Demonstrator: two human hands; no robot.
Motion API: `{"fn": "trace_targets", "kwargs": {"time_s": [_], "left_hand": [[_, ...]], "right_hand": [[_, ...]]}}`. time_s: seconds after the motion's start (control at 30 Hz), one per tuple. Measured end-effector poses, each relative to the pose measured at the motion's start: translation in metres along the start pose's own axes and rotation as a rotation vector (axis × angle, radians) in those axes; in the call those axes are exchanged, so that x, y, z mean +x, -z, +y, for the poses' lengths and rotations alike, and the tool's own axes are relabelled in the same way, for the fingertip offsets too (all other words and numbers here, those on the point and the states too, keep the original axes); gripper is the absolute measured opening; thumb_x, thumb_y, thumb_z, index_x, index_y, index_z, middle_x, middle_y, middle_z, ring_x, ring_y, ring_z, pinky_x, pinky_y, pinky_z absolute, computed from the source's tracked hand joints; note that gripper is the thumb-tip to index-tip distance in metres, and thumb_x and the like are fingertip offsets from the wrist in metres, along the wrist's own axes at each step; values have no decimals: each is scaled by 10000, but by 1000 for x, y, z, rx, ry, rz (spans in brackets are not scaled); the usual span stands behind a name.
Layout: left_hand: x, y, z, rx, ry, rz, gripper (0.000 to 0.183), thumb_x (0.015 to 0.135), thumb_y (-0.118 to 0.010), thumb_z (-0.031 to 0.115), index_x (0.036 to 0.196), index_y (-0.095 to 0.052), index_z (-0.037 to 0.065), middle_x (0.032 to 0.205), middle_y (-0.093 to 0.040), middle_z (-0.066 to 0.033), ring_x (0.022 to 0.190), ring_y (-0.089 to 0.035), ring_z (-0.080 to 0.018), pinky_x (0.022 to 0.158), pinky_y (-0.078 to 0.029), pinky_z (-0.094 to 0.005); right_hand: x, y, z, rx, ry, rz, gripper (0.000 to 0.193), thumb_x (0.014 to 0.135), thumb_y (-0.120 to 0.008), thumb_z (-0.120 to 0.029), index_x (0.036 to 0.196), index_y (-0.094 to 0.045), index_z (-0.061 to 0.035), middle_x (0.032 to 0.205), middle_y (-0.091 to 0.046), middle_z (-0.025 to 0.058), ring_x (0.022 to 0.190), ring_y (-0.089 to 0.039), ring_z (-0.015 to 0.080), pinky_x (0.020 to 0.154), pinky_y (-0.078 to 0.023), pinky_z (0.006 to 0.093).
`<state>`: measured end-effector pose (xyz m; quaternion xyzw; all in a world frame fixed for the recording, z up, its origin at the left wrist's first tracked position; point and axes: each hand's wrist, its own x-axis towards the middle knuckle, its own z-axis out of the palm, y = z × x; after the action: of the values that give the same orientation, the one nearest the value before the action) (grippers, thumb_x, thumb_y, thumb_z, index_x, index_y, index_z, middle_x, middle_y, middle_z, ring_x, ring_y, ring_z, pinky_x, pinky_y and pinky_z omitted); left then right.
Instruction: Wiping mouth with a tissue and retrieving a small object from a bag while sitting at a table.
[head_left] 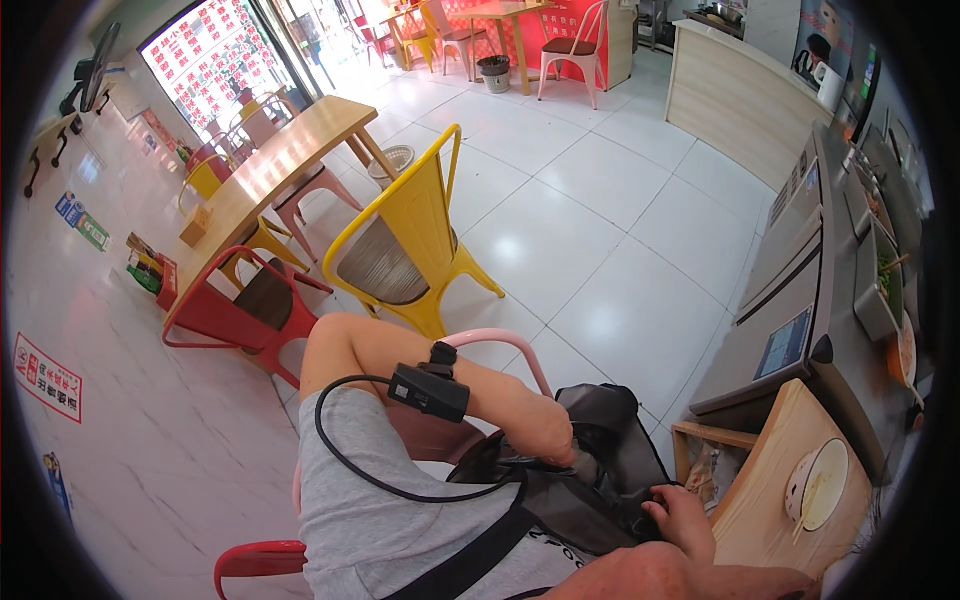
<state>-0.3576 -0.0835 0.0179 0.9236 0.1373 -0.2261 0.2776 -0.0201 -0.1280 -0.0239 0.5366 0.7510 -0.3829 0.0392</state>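
Observation:
A black bag (610, 500) of thin, shiny material lies bunched at my lap, beside a pink metal chair (505, 345). My left hand (540, 430) reaches down into its folds, and the fingers are hidden there. Strapped on my left forearm is a black box-shaped device (430, 390), from which a black cable (345, 455) loops across my grey shirt. At the bag's right edge, my right hand (683, 518) has its fingers curled on the dark material. What the bag contains does not show.
To the right, a wooden tabletop (765, 470) bears a white bowl (825, 485) with chopsticks, beside a grey metal counter unit (775, 310). A yellow chair (410, 230), a red chair (255, 310) and a long wooden table (290, 145) stand ahead left. A bin (494, 73) stands far off.

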Motion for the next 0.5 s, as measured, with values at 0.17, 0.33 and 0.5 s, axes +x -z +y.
{"fn": "trace_targets", "kwargs": {"time_s": [0.17, 0.33, 0.5], "left_hand": [[-1, -11, -5, -38, 6, 44, 181, 844, -581, 109, 997, -553, 17, 881, -650, -188, 855, -662, -391, 712, -526, -491], [-4, -8, -4, -4, 93, 36, 187, 833, -607, 129, 993, -587, 35, 852, -687, -173, 860, -677, -384, 697, -535, -497], [-5, -4, -1, -13, 173, -64, 256, 834, -604, 133, 1075, -595, 47, 855, -693, -151, 874, -686, -365, 726, -544, -496]], "right_hand": [[-2, 1, -4, -1, 12, 8, 359, 855, -721, -209, 1121, -657, 24, 1030, -675, 191, 957, -653, 339, 826, -511, 386], [-8, 8, -19, 30, -6, 4, 368, 856, -719, -214, 1128, -654, 24, 1037, -675, 188, 960, -654, 339, 831, -514, 386], [-7, 6, -14, 13, 1, 0, 370, 859, -717, -218, 1132, -654, 23, 1049, -674, 189, 969, -655, 337, 840, -516, 387]]}}
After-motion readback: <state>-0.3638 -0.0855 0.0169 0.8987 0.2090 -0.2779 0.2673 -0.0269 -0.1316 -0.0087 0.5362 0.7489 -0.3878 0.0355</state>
